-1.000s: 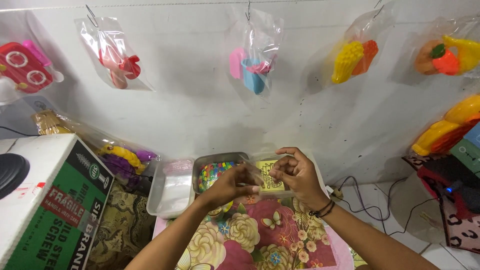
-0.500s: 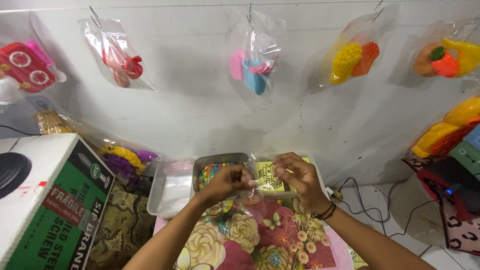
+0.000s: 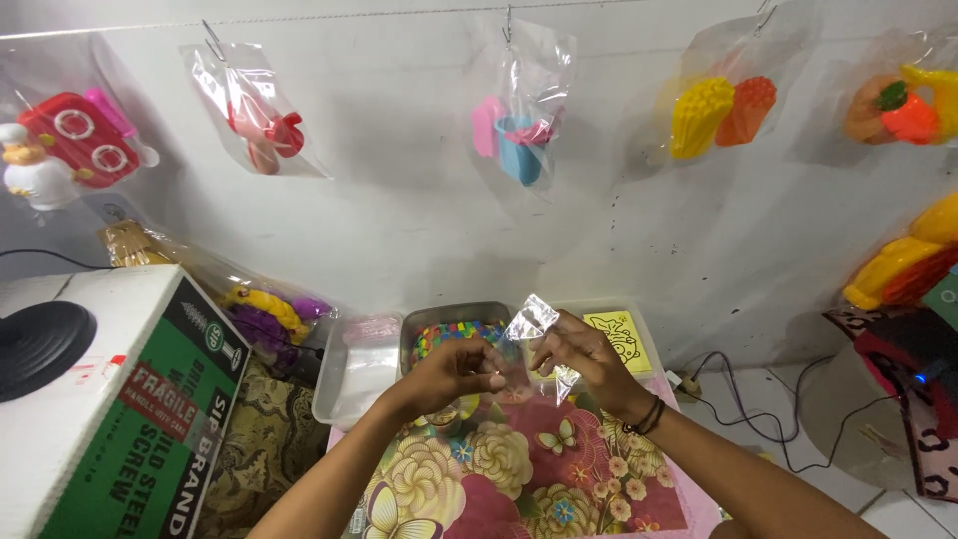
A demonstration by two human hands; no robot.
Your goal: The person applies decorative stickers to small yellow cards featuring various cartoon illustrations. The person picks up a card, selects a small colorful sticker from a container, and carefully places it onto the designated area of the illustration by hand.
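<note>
Pinching a small clear plastic bag from both sides: left hand fingers pressed on its lower edge, right hand gripping the right side. Held just above the metal tray of coloured beads. Best kept taut, mouth upward, close over that tray, above the floral worktop.

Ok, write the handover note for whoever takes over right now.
Left hand: pinching the lower edge of a small clear plastic bag.
Right hand: gripping the same bag from the right side.
The bag is held above the floral cloth, in front of the metal tray of colourful pieces.
Done: bag picked up.
Left: whether anything is inside the bag cannot be told.
</note>
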